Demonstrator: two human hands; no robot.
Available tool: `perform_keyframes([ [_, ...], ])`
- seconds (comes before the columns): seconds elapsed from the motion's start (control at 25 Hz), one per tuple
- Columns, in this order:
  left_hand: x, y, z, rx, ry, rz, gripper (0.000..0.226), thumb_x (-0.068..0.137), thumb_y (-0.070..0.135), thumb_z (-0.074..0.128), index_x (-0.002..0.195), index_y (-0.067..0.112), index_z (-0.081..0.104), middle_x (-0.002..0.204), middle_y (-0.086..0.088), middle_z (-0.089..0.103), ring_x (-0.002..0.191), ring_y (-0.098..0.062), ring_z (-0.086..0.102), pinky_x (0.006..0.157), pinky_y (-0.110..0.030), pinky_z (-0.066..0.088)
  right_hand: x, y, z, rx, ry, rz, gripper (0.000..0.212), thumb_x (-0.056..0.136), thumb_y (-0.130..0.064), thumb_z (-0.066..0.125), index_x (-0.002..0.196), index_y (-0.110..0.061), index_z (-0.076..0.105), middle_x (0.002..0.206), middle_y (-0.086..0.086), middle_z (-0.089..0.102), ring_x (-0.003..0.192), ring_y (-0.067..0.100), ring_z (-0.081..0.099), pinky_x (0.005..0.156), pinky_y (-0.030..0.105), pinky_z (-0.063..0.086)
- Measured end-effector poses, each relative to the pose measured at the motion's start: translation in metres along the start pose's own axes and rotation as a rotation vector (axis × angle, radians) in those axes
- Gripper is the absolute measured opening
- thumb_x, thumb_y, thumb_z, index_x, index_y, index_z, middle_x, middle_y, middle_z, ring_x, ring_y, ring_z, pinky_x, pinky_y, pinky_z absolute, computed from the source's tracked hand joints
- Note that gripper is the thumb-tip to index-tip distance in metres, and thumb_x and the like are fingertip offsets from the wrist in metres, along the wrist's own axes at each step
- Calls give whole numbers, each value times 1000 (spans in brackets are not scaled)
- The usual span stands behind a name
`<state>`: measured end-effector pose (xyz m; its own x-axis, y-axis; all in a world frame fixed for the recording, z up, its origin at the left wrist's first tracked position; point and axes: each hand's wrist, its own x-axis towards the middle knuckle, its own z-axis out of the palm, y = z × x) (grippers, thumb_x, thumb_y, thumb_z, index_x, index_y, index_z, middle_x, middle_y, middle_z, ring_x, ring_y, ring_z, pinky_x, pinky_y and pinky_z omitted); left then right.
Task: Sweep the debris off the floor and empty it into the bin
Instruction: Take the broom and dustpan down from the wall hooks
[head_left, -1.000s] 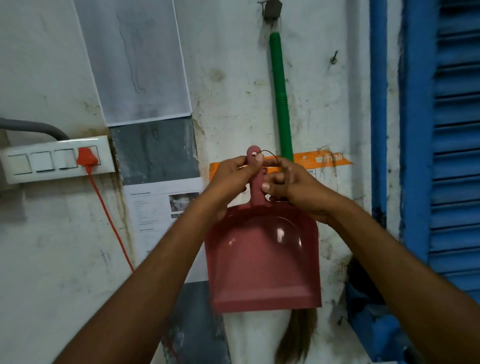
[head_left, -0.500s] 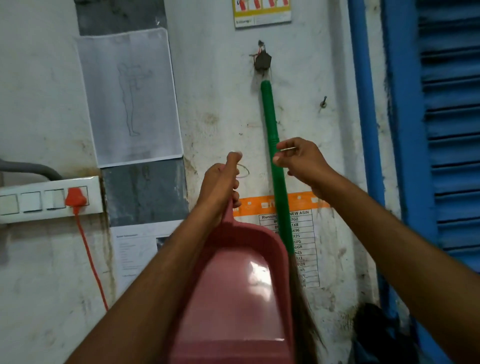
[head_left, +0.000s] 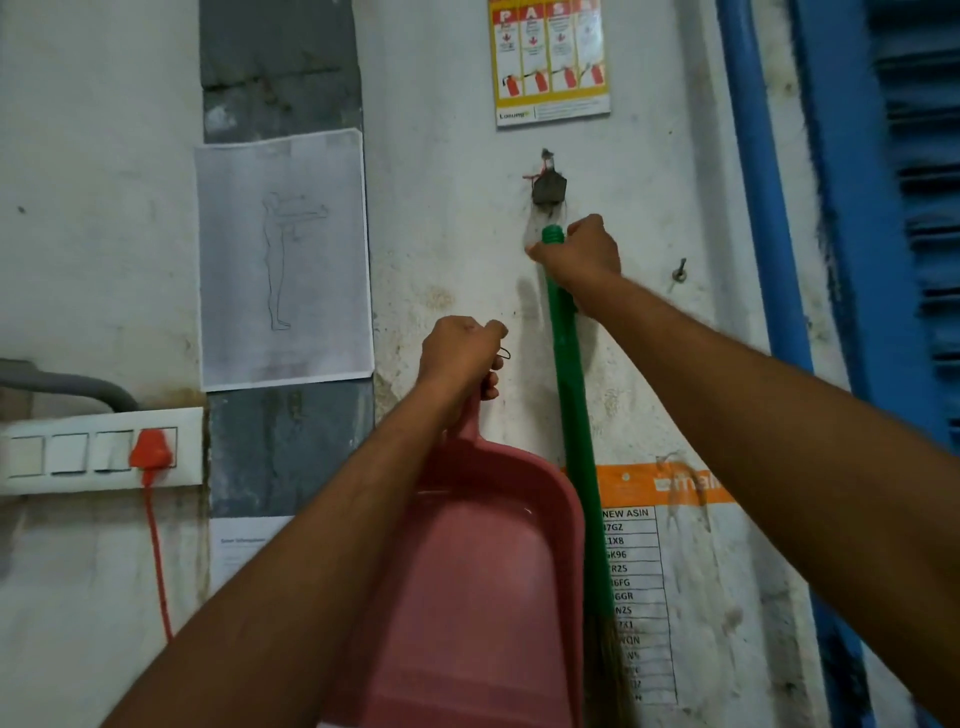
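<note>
Gripping its handle, the left hand held the pink dustpan tilted up toward the wall. Farther out, the right hand was clenched round the top of the green broom, which stood upright against the wall just below a dark hook.

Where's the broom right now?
In the head view the broom is against the wall right of centre, just right of the pink dustpan; the right hand grips its handle near the top, below the wall hook.
</note>
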<state>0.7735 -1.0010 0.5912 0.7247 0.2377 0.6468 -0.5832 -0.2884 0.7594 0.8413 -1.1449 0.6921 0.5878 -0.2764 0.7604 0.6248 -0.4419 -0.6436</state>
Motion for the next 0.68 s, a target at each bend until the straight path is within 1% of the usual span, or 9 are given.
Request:
perform_keyframes([
  [0.08,2,3,5,-19,-11,7,24,95,20,63,77,8,55,69,-11,62,37,-14,47,44,-25,46,11,-1,3,-12,19,3,57,81,-36,78,126,-11,52,123,8,61,106,25,63,90,40,57],
  [0.16,4,5,8,-31,-22,13,25,96,20,62,76,9,53,69,-11,62,38,-14,47,45,-25,47,17,-5,1,90,18,60,49,88,-33,71,127,-11,51,122,9,60,101,25,65,84,38,59],
  [0.28,6,6,7,-47,-16,16,26,96,21,62,74,9,54,68,-11,61,40,-15,47,45,-24,46,21,-10,4,255,-42,70,42,97,-25,59,133,-12,42,118,11,60,84,22,65,62,32,58],
  [0.32,6,6,6,-56,-12,13,26,96,21,63,74,9,54,68,-11,61,40,-15,47,44,-24,46,21,-13,5,286,-58,40,39,98,-27,58,130,-12,42,114,11,61,77,20,61,55,32,54],
  [0.36,6,5,4,-62,-11,10,26,95,21,63,74,8,55,68,-11,61,39,-15,47,44,-24,45,21,-16,5,301,-55,12,37,98,-31,58,127,-13,43,109,9,60,74,18,57,52,31,51],
  [0.44,5,2,0,-70,-12,2,27,95,20,63,72,8,55,68,-11,61,38,-15,47,43,-23,44,22,-24,3,318,-34,-15,44,94,-43,60,124,-14,45,102,6,58,72,17,54,53,32,50],
  [0.52,5,0,-5,-74,-11,-4,29,94,20,64,70,9,53,67,-11,60,38,-14,46,43,-23,43,26,-35,-3,340,-28,6,52,86,-47,62,123,-16,44,98,3,60,72,16,55,54,32,48],
  [0.6,5,-2,-10,-67,-11,-8,29,94,21,64,69,11,52,67,-10,60,38,-14,45,42,-23,43,32,-46,-7,365,-43,32,47,88,-40,55,125,-17,41,96,3,61,73,17,55,55,30,45],
  [0.68,4,-4,-16,-61,-14,-8,28,95,21,64,72,10,53,68,-10,60,39,-14,46,42,-23,43,40,-57,-8,370,-17,30,40,95,-33,44,130,-13,44,92,5,61,71,19,55,54,31,45],
])
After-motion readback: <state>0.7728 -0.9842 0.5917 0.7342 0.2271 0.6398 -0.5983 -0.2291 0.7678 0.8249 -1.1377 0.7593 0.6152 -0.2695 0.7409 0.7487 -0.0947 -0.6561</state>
